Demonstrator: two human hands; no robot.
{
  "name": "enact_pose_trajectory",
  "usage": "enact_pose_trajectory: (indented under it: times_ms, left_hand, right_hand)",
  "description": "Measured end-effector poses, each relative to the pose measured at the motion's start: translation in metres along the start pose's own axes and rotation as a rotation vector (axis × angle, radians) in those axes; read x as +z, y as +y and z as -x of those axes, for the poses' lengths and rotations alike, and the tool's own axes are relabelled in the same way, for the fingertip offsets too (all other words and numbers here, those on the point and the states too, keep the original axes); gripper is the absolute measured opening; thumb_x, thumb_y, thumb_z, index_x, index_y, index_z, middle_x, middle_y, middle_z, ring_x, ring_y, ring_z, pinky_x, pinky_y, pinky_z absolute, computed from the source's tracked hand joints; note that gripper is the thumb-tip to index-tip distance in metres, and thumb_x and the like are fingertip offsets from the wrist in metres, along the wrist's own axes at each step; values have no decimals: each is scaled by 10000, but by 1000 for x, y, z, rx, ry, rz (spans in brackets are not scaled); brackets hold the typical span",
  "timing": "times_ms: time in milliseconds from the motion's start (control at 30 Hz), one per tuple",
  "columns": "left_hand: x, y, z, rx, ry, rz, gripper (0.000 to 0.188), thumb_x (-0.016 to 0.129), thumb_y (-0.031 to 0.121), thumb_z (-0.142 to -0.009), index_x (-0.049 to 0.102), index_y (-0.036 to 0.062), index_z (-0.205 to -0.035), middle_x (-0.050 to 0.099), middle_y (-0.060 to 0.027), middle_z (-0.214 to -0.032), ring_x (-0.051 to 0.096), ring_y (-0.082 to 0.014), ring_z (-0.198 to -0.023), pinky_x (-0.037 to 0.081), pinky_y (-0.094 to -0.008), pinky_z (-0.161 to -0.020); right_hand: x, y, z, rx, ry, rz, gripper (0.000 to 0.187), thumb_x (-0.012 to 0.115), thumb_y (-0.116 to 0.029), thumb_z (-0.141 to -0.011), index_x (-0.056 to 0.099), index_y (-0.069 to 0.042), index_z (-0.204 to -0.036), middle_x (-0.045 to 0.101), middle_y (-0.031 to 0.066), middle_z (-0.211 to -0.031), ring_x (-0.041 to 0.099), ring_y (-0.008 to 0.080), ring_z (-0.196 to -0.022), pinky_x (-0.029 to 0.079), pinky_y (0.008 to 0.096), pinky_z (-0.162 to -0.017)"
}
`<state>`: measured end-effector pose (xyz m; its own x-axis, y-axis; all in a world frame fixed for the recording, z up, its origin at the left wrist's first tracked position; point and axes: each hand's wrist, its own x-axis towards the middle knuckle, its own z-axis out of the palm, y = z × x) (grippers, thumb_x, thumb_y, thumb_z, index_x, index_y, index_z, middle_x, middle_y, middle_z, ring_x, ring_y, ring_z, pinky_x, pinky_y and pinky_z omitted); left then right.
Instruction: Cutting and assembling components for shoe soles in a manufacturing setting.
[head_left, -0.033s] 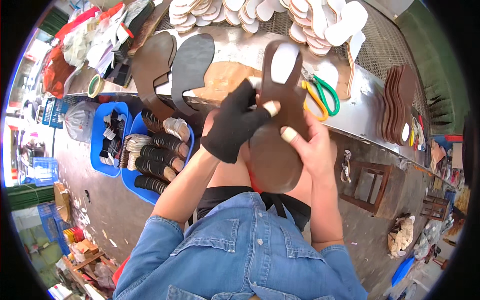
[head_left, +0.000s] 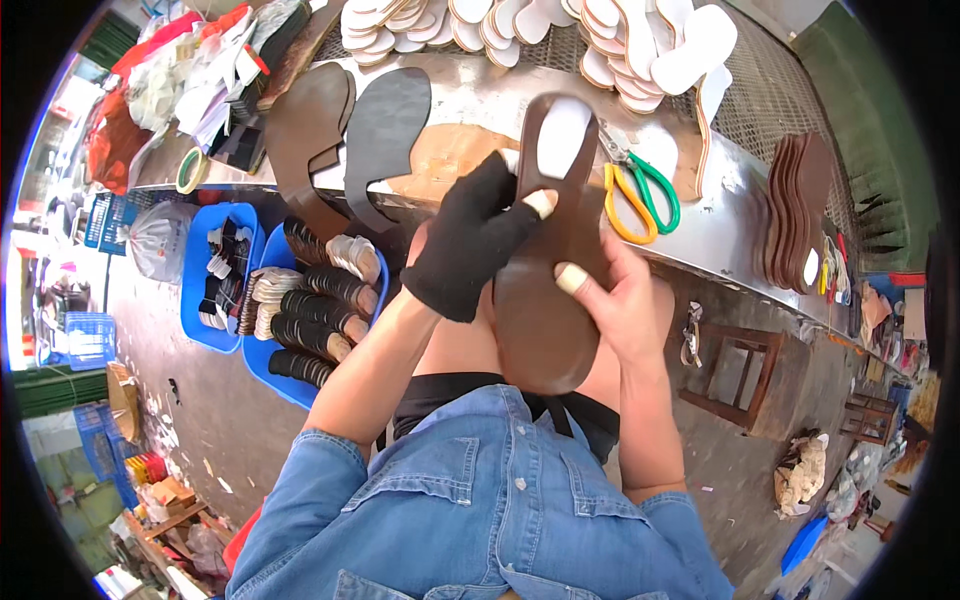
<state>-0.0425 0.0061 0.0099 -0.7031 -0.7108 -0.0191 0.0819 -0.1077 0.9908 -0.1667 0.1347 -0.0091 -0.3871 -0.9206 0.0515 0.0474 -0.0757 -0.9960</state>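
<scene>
Over my lap I hold a brown leather insole (head_left: 545, 320) lengthwise, its heel end pointing toward the table and bearing a white oval patch (head_left: 564, 140). My left hand (head_left: 470, 240), in a black fingerless glove, grips its left edge near the narrow middle, thumb on top. My bare right hand (head_left: 622, 300) pinches the right edge a little lower, thumb on the upper face and fingers partly hidden beneath. Just past the insole lie scissors (head_left: 640, 195) with one yellow and one green handle, touched by neither hand.
Brown (head_left: 305, 125) and black leather pieces (head_left: 385, 125) lie on the metal table (head_left: 725, 235). White insoles (head_left: 690, 55) are heaped at the back, and stacked brown strips (head_left: 795, 210) stand at the right. Blue bins (head_left: 262, 360) of shoe parts and a wooden stool (head_left: 735, 375) are on the floor.
The insole has shifted slightly toward me and straightened, its heel end now lower and rounder in view. Both hands keep their hold, with only small finger shifts.
</scene>
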Motion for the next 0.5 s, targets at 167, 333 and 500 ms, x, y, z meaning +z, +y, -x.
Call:
enact_pose_trajectory:
  times_ms: [167,333,500]
  left_hand:
    - [-17,6,4,50,-248,-413,214,619,183,-781,557,-19,-820,503,-41,-649,438,-93,-648,385,-302,-578]
    - [-10,23,8,-115,-507,-496,286,650,166,-798,590,-9,-1017,608,-58,-866,516,-92,-846,427,-276,-742]
    - [-7,5,10,-321,-265,139,360,624,219,-834,570,9,-1121,627,-54,-818,566,-131,-816,446,-270,-735]
  right_hand:
    - [-35,1,-8,8,133,-97,232,565,-210,-885,578,-26,-1026,571,-11,-745,492,51,-555,392,183,-510]
    - [-52,-34,-46,64,-204,105,248,524,-246,-916,617,-20,-875,549,-43,-724,466,29,-607,377,187,-546]
    - [-45,-36,-43,65,-292,65,201,566,-205,-896,602,-13,-847,546,-60,-759,471,19,-694,385,183,-617]
